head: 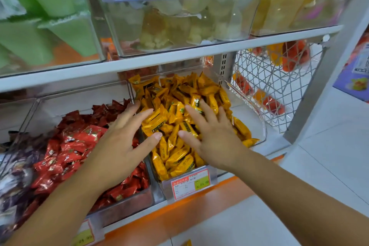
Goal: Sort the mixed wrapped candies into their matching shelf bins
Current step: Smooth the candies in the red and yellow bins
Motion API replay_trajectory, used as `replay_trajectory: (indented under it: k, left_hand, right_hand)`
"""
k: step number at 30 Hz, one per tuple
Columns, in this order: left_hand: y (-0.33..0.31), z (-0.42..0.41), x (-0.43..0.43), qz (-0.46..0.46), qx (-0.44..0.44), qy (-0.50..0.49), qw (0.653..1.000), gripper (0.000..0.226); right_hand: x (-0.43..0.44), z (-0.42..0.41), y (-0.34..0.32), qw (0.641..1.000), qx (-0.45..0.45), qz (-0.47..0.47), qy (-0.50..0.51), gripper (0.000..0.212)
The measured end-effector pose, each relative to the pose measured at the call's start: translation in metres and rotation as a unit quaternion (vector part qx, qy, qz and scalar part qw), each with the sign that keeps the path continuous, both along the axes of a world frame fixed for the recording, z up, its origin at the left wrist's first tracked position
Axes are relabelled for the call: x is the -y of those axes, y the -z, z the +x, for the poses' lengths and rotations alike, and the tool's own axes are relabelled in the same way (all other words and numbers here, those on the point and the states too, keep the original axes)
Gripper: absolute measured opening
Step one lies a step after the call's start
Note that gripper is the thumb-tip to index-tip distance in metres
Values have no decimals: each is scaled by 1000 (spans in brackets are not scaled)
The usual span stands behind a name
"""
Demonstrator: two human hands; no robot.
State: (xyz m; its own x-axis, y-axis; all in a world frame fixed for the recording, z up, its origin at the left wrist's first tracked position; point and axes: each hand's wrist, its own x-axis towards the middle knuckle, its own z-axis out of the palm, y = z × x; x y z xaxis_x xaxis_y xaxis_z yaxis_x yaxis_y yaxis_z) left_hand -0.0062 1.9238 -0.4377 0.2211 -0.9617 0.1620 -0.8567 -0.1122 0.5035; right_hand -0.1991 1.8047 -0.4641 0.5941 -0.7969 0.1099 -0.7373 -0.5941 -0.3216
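Reaching in from the bottom edge, two bare forearms are seen above a glossy orange shelf strip [179,211]. A red-framed paper price tag [190,183] is fixed in a clear holder on the front of the yellow bin [259,126], a box of transparent hard plastic with a rounded corner.

This bin is filled with yellow candies [179,94], small pillow-shaped pieces in shiny crinkled foil with crimped ends. Just beside it, on the left, the red bin [127,205] of the same clear plastic is heaped with red candies [69,152] in glossy wrappers. Further left, dark purple candies [14,175] are seen, blurred.

The left hand [119,138] is held palm down with straight, spread fingers, placed over the wall between the two bins, its fingertips above the yellow pile. The right hand [211,136] is also spread wide and flat, palm down, over the middle of the yellow candies; nothing is held by either hand. Whether the palms press on the wrappers cannot be told.

Behind, a white shelf board [159,60] is seen, with clear bins of green packets [50,26] and pale jelly cups [179,24] on it. A white wire basket [279,86] is hung at the right.
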Motion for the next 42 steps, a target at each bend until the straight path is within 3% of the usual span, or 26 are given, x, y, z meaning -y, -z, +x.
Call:
replay_trajectory:
  k: [3,7,11,14,16,18,21,26,32,37,42]
  left_hand:
    - [3,-6,2,-12,8,-15,1000,79]
    - [9,-4,3,-29,-2,-29,999,75]
    - [8,-7,5,-38,3,-36,999,72]
    - [4,-8,5,-35,12,-39,999,74]
    - [2,-8,4,-27,9,-39,999,73]
    - [1,-9,2,-21,8,-36,999,69]
    - [0,-8,2,-16,4,-33,999,65]
    - [1,-4,2,-24,2,-16,1000,64]
    - [-2,-8,1,-19,10,-19,1000,72]
    - [-1,-9,2,-19,9,-19,1000,72]
    - [-1,-10,2,-21,1,-24,1000,73]
  right_hand:
    - [-6,9,1,1000,-19,-3,-24,74]
    - [-10,10,2,998,-9,-35,-54,83]
    - [-13,10,-5,997,-9,-3,-73,66]
    - [-2,4,-19,993,98,-30,-50,57]
    - [19,-4,-26,978,184,-97,30,42]
    - [39,-12,-27,970,208,-68,104,31]
    - [46,-7,-13,983,152,0,101,40]
    - [48,-1,-4,992,63,-13,112,59]
    - [41,-10,-3,989,125,76,22,59]
    - [28,-19,-10,990,123,55,-41,57]
    - [7,-17,-21,979,120,116,-114,56]
